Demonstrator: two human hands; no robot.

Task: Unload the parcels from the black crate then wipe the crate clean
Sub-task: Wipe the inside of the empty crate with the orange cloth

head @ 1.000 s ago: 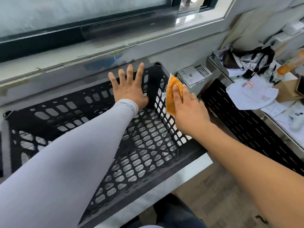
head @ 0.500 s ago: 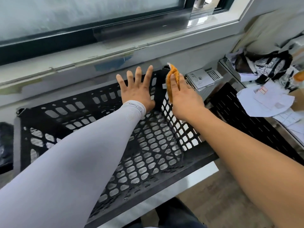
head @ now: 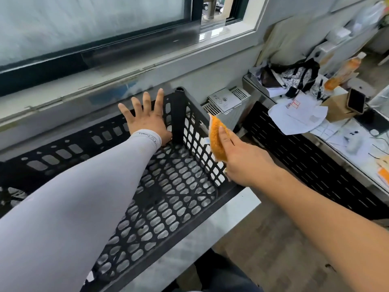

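Orange cloth [head: 217,142] in right hand's [head: 245,159] grip has slid nearer — left hand [head: 145,121] stays flat.

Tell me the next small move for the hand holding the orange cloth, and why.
Probably press the fuzzy orange cloth back onto the perforated black plastic crate's right wall. The right hand holds it just off that wall, the left hand lies flat on the far wall, and no parcels remain inside.
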